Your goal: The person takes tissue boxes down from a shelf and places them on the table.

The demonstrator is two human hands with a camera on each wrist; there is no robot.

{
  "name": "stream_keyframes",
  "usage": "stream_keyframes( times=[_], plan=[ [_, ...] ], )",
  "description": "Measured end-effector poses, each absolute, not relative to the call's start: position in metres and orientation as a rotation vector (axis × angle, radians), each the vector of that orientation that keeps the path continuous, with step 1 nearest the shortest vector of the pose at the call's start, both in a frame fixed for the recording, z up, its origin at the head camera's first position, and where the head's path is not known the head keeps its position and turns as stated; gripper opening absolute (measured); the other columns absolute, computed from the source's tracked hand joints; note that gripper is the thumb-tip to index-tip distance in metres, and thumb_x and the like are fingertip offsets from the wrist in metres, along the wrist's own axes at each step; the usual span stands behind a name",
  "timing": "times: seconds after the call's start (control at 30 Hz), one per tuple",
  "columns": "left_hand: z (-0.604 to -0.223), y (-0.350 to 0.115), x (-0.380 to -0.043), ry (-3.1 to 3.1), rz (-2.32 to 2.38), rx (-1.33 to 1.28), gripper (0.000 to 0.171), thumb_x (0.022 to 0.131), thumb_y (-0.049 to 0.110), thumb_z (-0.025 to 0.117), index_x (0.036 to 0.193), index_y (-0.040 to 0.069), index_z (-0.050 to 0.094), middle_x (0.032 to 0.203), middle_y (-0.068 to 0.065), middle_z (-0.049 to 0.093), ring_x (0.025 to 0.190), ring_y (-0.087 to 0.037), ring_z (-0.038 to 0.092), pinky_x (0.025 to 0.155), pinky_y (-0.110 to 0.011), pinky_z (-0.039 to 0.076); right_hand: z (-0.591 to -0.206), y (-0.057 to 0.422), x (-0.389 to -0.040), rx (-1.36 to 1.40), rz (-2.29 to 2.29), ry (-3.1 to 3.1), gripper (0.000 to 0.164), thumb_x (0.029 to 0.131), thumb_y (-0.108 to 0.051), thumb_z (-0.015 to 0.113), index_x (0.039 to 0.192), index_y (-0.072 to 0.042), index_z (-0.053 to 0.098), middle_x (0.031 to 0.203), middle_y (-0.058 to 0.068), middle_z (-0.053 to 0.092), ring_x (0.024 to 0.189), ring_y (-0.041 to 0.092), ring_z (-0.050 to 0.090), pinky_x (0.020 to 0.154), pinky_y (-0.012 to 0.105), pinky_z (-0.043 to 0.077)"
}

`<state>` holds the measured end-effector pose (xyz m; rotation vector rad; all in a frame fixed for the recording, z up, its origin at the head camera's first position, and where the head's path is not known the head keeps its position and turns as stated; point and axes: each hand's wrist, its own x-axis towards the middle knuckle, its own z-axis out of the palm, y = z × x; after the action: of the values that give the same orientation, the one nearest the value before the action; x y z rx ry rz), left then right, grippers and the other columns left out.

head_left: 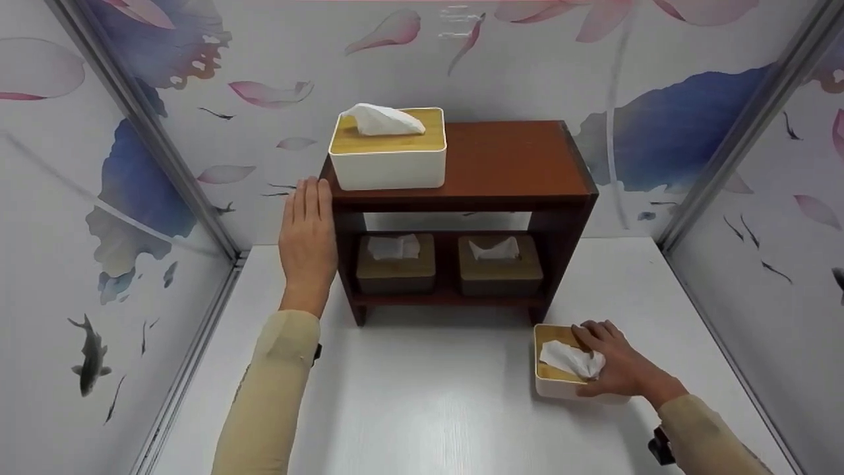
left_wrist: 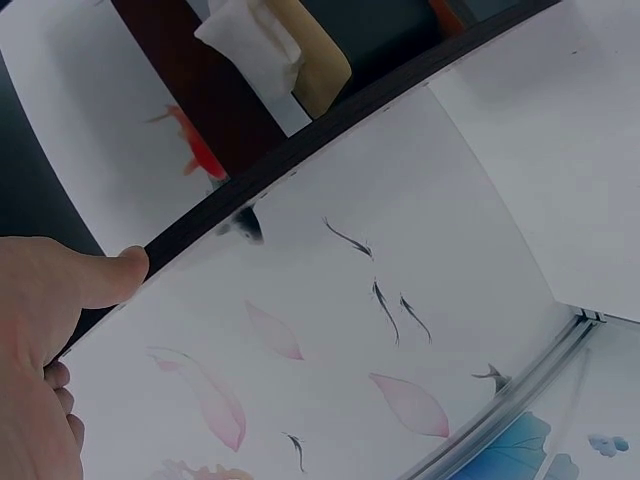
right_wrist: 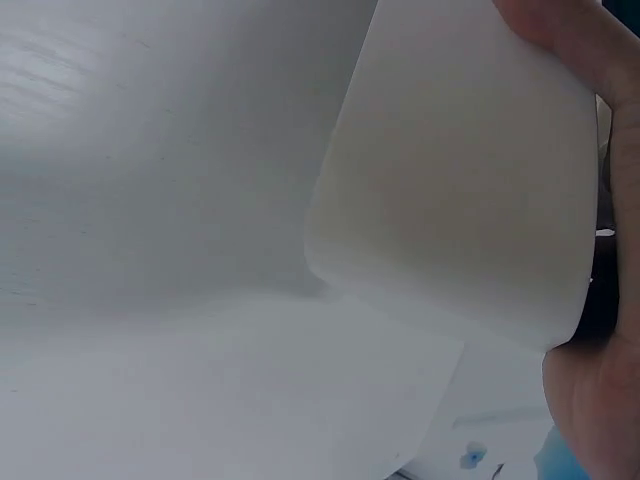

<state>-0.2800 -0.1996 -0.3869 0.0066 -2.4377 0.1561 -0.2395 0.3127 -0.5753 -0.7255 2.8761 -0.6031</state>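
My left hand (head_left: 308, 232) rests against the outer left side of a dark red-brown wooden shelf (head_left: 514, 158), its fingers straight. In the left wrist view the thumb (left_wrist: 115, 278) touches the panel's dark edge. At the lower right, my right hand (head_left: 620, 359) spans the top of a white tissue box (head_left: 550, 387) with a wood lid and grips its sides. White tissue (head_left: 570, 359) sticks out of that lid. The right wrist view shows the box's white wall (right_wrist: 450, 180) close up, with the hand across its right side.
Another tissue box (head_left: 389, 168) stands on the shelf's top left. Inside, a left tissue box (head_left: 395, 267) and a right tissue box (head_left: 501, 267) sit on the lower board. The white table (head_left: 422, 409) is bounded by printed panels (head_left: 745, 277) on three sides.
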Motion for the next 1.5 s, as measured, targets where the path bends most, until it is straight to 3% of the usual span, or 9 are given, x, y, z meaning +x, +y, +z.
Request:
stream_keyframes(
  times=[0.23, 0.43, 0.7, 1.03, 1.5],
  plan=[
    [-0.387, -0.199, -0.281, -2.465, 0.193, 0.013, 0.065, 0.094, -0.005, 0.055, 0.151, 0.000, 0.025, 0.155, -0.017, 0.034, 0.147, -0.030, 0.030, 0.124, -0.038, 0.022, -0.592, 0.324, -0.239, -0.751, -0.623, 2.895, 0.115, 0.060, -0.054, 0.087, 0.148, 0.000, 0.036, 0.145, 0.021, 0.040, 0.134, 0.044, 0.029, 0.106, 0.068, 0.034],
    [-0.387, -0.200, -0.280, -2.473, 0.185, 0.015, 0.066, 0.093, -0.005, 0.057, 0.151, 0.001, 0.025, 0.156, -0.017, 0.034, 0.147, -0.030, 0.030, 0.124, -0.039, 0.022, -0.599, 0.328, -0.238, -0.734, -0.649, 2.892, 0.114, 0.061, -0.053, 0.087, 0.149, -0.001, 0.036, 0.147, 0.023, 0.038, 0.137, 0.053, 0.024, 0.105, 0.074, 0.030],
    [-0.387, -0.201, -0.279, -2.485, 0.174, 0.029, 0.063, 0.095, -0.005, 0.053, 0.151, 0.001, 0.025, 0.156, -0.017, 0.033, 0.147, -0.030, 0.030, 0.124, -0.040, 0.022, -0.602, 0.330, -0.242, -0.778, -0.563, 2.919, 0.114, 0.059, -0.043, 0.090, 0.149, -0.002, 0.035, 0.148, 0.021, 0.040, 0.138, 0.042, 0.030, 0.111, 0.065, 0.029],
    [-0.387, -0.199, -0.279, -2.482, 0.174, 0.031, 0.063, 0.095, -0.006, 0.053, 0.151, 0.001, 0.025, 0.156, -0.016, 0.033, 0.147, -0.030, 0.030, 0.124, -0.040, 0.023, -0.605, 0.336, -0.246, -0.753, -0.545, 2.898, 0.117, 0.056, -0.037, 0.093, 0.150, -0.002, 0.034, 0.149, 0.018, 0.040, 0.138, 0.041, 0.035, 0.114, 0.061, 0.028],
    [-0.387, -0.199, -0.279, -2.470, 0.171, 0.021, 0.062, 0.095, -0.005, 0.054, 0.150, 0.001, 0.026, 0.155, -0.017, 0.034, 0.146, -0.030, 0.031, 0.124, -0.040, 0.024, -0.594, 0.345, -0.249, -0.705, -0.534, 2.804, 0.122, 0.054, -0.034, 0.095, 0.152, -0.004, 0.029, 0.158, 0.022, 0.027, 0.144, 0.045, 0.024, 0.115, 0.064, 0.020]
  ],
)
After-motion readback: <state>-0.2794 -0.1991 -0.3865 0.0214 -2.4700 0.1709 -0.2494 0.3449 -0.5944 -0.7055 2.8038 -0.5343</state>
